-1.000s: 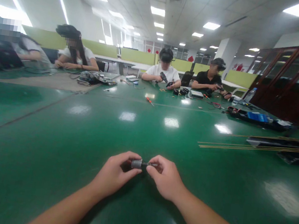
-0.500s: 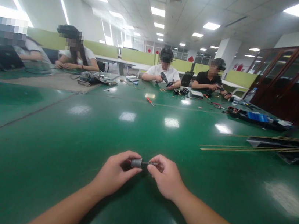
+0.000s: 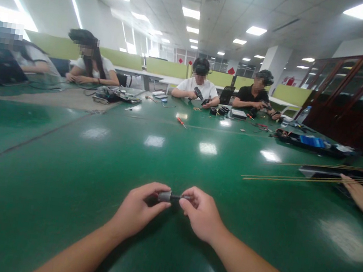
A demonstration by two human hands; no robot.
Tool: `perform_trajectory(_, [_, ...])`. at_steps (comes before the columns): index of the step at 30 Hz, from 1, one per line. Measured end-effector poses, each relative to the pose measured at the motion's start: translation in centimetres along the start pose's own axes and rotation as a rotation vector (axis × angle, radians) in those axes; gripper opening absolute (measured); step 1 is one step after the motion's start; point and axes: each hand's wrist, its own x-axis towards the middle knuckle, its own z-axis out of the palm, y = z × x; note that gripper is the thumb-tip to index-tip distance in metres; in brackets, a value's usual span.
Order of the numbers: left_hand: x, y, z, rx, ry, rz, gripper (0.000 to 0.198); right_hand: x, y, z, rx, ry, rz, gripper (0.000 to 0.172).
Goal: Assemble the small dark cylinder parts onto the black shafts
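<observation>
Low in the middle of the head view, my left hand (image 3: 136,206) is closed around a small silver cylinder (image 3: 164,196) that looks like a little motor. A bit of red shows at the cylinder's left end, partly hidden by the fingers. From its right end a thin dark shaft (image 3: 175,197) runs across to my right hand (image 3: 202,213). Thumb and fingers of that hand pinch the shaft's far end, covering its tip. Both hands are just above the green table (image 3: 96,164).
Long thin yellow rods (image 3: 273,178) lie over black parts at the right, where another person's hand (image 3: 357,192) reaches in. An orange screwdriver (image 3: 181,121) lies further off. Across the table several people sit among tools, a black tray (image 3: 289,140) and electronic parts (image 3: 113,95).
Another person's hand in a white sleeve has come in from the right edge, over the rods and black parts. My hands keep their hold, almost unmoved.
</observation>
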Motion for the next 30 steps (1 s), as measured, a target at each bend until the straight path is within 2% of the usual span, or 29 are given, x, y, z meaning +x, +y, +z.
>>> perform_trajectory(30, [0.04,0.2,-0.22,0.014,0.029,0.019,0.025,0.16,0.17,0.05,0.056,0.011,0.006,0.012])
